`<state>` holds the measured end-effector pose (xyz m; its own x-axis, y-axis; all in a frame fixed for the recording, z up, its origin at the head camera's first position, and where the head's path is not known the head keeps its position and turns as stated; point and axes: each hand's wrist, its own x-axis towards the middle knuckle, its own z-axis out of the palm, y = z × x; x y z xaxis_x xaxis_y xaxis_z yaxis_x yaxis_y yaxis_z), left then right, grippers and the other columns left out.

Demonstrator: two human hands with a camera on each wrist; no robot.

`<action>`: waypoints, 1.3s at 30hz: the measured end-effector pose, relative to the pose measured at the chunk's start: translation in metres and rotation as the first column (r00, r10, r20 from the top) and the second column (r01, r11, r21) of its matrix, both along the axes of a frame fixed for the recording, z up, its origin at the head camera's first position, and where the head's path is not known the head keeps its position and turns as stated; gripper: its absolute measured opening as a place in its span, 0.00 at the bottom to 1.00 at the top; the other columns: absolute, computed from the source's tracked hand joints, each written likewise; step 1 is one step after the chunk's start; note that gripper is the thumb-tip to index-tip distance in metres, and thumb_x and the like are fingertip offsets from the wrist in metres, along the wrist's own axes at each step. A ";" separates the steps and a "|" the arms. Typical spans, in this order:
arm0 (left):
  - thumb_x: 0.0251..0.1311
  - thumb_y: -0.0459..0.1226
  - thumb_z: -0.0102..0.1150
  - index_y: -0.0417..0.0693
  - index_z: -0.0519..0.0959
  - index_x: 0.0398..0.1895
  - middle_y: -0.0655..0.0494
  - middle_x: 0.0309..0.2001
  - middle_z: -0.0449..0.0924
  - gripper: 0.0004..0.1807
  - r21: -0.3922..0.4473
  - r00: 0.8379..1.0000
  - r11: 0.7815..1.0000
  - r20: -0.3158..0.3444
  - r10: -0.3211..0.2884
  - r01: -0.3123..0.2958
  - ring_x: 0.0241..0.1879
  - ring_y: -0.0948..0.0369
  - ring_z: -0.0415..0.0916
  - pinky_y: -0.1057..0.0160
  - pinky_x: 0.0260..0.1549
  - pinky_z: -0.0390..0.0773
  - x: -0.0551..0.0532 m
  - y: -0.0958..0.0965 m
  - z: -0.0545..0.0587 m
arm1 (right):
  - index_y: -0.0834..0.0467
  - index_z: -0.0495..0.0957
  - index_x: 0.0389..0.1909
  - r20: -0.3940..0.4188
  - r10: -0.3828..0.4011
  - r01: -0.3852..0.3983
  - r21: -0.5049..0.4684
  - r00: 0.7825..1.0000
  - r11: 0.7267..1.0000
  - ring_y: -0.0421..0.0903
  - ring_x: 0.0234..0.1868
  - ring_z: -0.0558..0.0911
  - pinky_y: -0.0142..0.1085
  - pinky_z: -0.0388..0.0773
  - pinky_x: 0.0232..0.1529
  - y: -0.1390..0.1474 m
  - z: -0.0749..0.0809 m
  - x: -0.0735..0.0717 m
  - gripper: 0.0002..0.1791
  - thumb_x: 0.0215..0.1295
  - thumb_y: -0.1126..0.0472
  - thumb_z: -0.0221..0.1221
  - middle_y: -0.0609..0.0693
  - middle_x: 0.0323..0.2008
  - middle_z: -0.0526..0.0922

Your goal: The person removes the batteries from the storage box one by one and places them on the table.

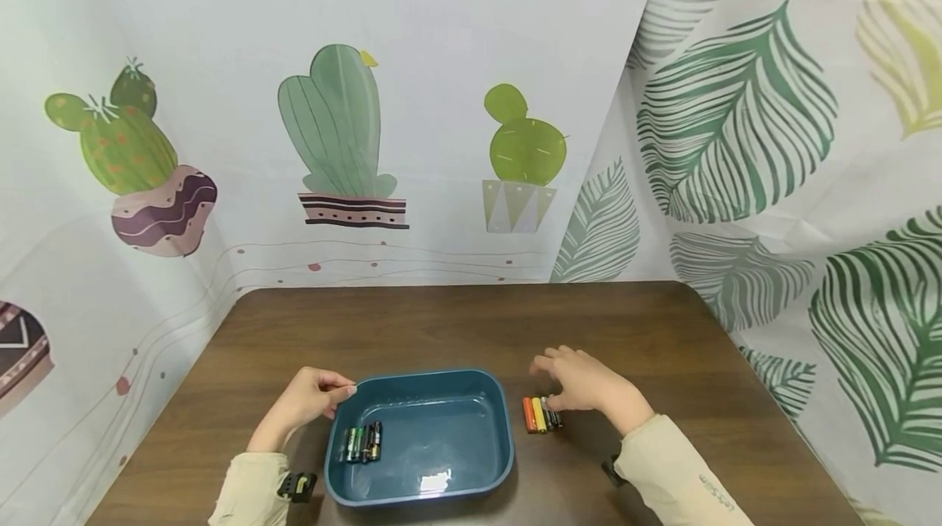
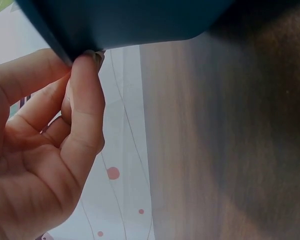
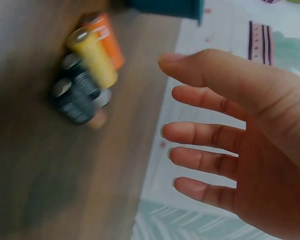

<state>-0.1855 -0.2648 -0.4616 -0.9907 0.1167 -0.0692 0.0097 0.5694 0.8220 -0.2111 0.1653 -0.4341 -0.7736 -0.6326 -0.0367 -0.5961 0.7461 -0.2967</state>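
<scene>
A dark teal rectangular tray [image 1: 441, 436] stands on the table. My left hand [image 1: 312, 399] pinches its back left corner between thumb and fingers, which the left wrist view shows close up on the tray wall [image 2: 135, 22]. Inside, several dark and green batteries [image 1: 361, 442] lie side by side near the left wall. To the right of the tray, an orange battery [image 3: 104, 40], a yellow battery [image 3: 94, 57] and dark batteries [image 3: 72, 100] lie in a row. My right hand [image 1: 585, 379] hovers just beyond that row, fingers spread and apart from the batteries in the right wrist view.
The brown wooden table [image 1: 456, 325] reaches back to a wall covering [image 1: 441, 101] printed with cacti and leaves. Black straps with small devices sit at both wrists, over light sleeves [image 1: 253, 485].
</scene>
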 end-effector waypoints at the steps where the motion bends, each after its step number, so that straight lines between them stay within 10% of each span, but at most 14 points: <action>1: 0.59 0.31 0.62 0.33 0.84 0.35 0.50 0.27 0.82 0.07 0.001 1.000 1.000 0.002 0.000 0.000 0.22 0.58 0.77 0.56 0.23 0.81 0.000 0.000 0.000 | 0.58 0.78 0.47 -0.017 0.013 -0.013 -0.004 1.000 1.000 0.49 0.40 0.74 0.51 0.72 0.44 -0.004 0.003 0.000 0.22 0.50 0.61 0.70 0.52 0.41 0.78; 18: 0.59 0.31 0.63 0.33 0.84 0.36 0.50 0.27 0.82 0.07 0.008 1.000 1.000 0.015 0.008 -0.008 0.23 0.58 0.77 0.59 0.23 0.81 -0.001 0.000 0.000 | 0.52 0.80 0.49 -0.154 0.184 -0.175 0.070 0.971 0.982 0.48 0.48 0.75 0.46 0.74 0.51 -0.085 0.045 -0.007 0.16 0.61 0.54 0.65 0.47 0.44 0.79; 39: 0.59 0.30 0.63 0.32 0.84 0.35 0.49 0.27 0.82 0.07 0.017 1.000 1.000 0.024 0.008 -0.009 0.22 0.58 0.77 0.60 0.23 0.81 0.000 0.000 0.002 | 0.47 0.80 0.53 -0.141 0.317 -0.270 0.277 0.938 0.922 0.40 0.51 0.74 0.38 0.72 0.55 -0.186 0.041 -0.002 0.19 0.63 0.46 0.62 0.41 0.47 0.79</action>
<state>-0.1858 -0.2643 -0.4600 -0.9898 0.1096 -0.0906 -0.0147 0.5552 0.8316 -0.2130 -0.0211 -0.3935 -0.5625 -0.8206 -0.1012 -0.8253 0.5647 0.0084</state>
